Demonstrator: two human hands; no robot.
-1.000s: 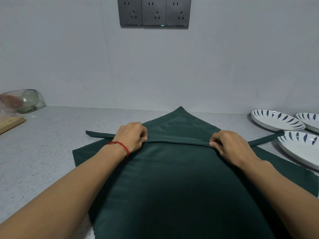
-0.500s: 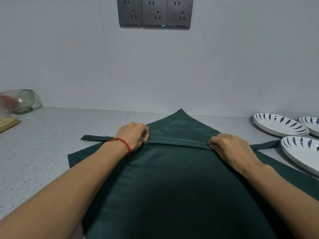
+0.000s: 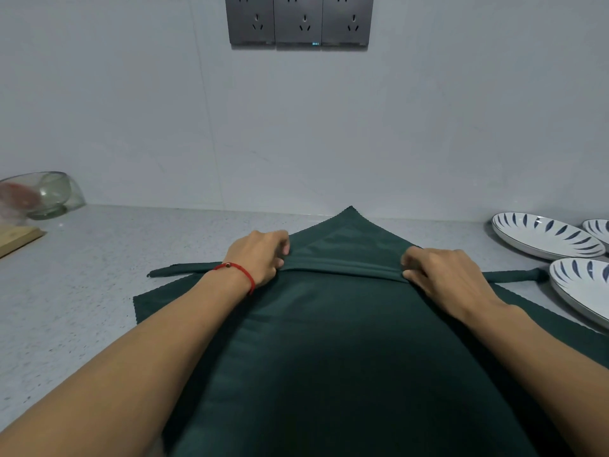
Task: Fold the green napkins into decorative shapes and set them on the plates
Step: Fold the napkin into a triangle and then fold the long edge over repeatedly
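Observation:
A dark green napkin (image 3: 342, 341) lies spread on the grey counter, one corner pointing at the wall. A narrow rolled band of it (image 3: 342, 267) runs across from left to right, its thin ends sticking out on both sides. My left hand (image 3: 260, 255), with a red cord on the wrist, grips the band's left part with curled fingers. My right hand (image 3: 441, 275) pinches the band's right part. Another green napkin layer (image 3: 158, 301) shows underneath at the left. White plates with blue leaf marks (image 3: 543, 235) sit at the right, bare.
A second plate (image 3: 580, 285) lies near the band's right end, and a third (image 3: 598, 227) is at the far right edge. A glass bowl (image 3: 43, 192) and a wooden board (image 3: 16, 237) stand at the far left. Wall sockets (image 3: 298, 21) hang above the counter.
Both hands have rolled the band a little further toward the far corner, so less of the pointed tip shows beyond it. The view has shifted slightly.

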